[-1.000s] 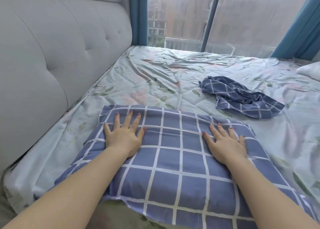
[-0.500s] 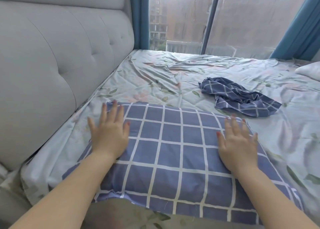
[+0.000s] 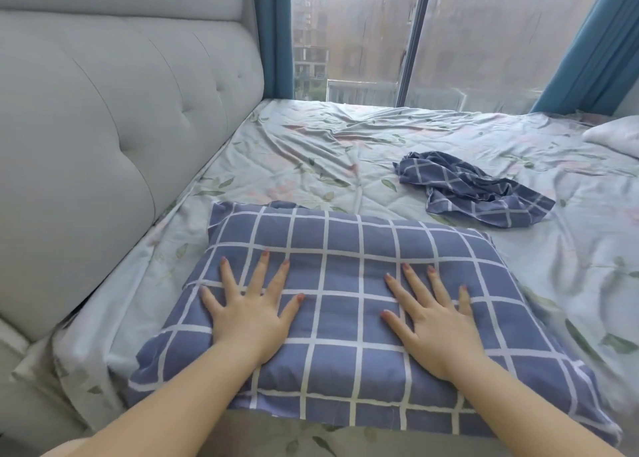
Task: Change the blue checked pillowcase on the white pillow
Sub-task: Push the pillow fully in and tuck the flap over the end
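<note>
Resting flat on the blue checked pillowcase (image 3: 345, 245), both hands are laid palm-down: the left hand (image 3: 247, 315) with fingers fanned wide, the right hand (image 3: 435, 328) with fingers straight and closer together. Nothing is gripped by either. The woven cloth is only pressed, and it is dimpled slightly beneath the palms. The case is filled out into a plump, soft rectangle, its white grid lines bent over the rounded top, with a thin flat hem along the near edge. It is placed at the near end of the bed, on the pale leaf-printed sheet (image 3: 311, 159), just beside the padded grey headboard (image 3: 103, 145) with its buttoned tufts. Further back on the right, well apart, a second checked case (image 3: 473, 194) is seen in a crumpled heap. A white padded corner (image 3: 615, 135) is glimpsed at the right edge. Long wrinkles are drawn across the sheet toward the streaked window (image 3: 359, 31), which is framed by teal curtains (image 3: 273, 35).
</note>
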